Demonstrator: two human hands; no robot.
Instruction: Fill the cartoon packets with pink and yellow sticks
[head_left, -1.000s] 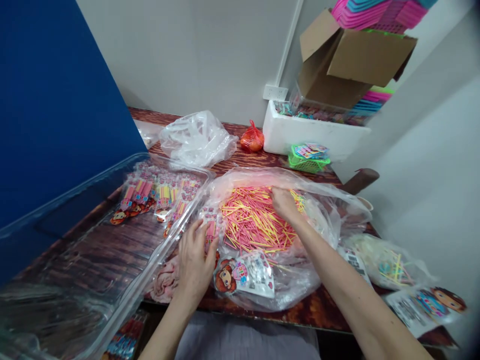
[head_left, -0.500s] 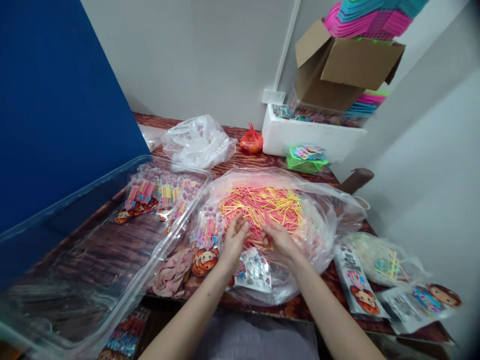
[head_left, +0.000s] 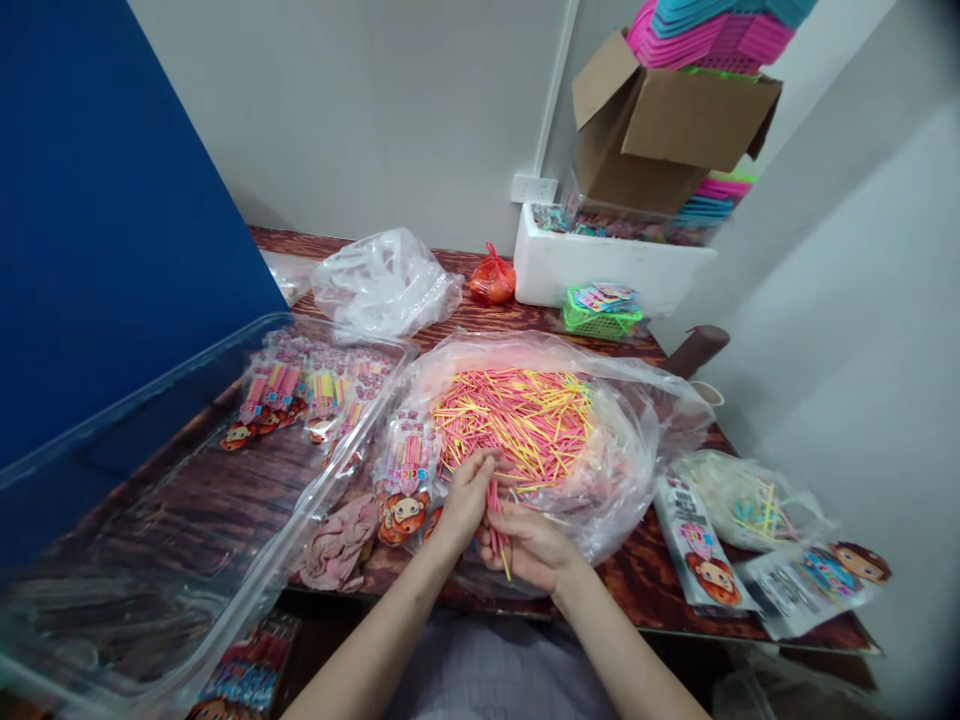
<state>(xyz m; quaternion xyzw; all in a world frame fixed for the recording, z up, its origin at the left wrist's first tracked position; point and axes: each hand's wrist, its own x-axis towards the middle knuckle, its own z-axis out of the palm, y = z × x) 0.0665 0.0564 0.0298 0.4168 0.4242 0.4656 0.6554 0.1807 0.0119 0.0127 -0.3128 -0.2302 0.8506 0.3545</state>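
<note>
My right hand (head_left: 531, 547) is closed around a small bunch of thin pink and yellow sticks (head_left: 495, 515), which slant downward with one yellow end poking out below. Right beside it, my left hand (head_left: 466, 495) has its fingers curled against the upper part of the same bunch. Both hands are over the near edge of a large clear plastic bag (head_left: 637, 440), rolled open and filled with a heap of loose pink and yellow sticks (head_left: 517, 420). Left of my left hand lie filled packets with a cartoon monkey (head_left: 405, 510). My hands cover whatever lies directly beneath them.
A big clear plastic tub (head_left: 277, 540) on the left holds several filled packets (head_left: 322, 390). A crumpled pink cloth (head_left: 341, 545) lies by its edge. Flat packets (head_left: 705, 550) and a bag of sticks (head_left: 757, 505) are at right. A white foam box (head_left: 607, 265) stands behind.
My hands have come back from the heap toward me and together, and the bunch of sticks now shows between them. The silver-white packet below them is now hidden. The view has shifted slightly.
</note>
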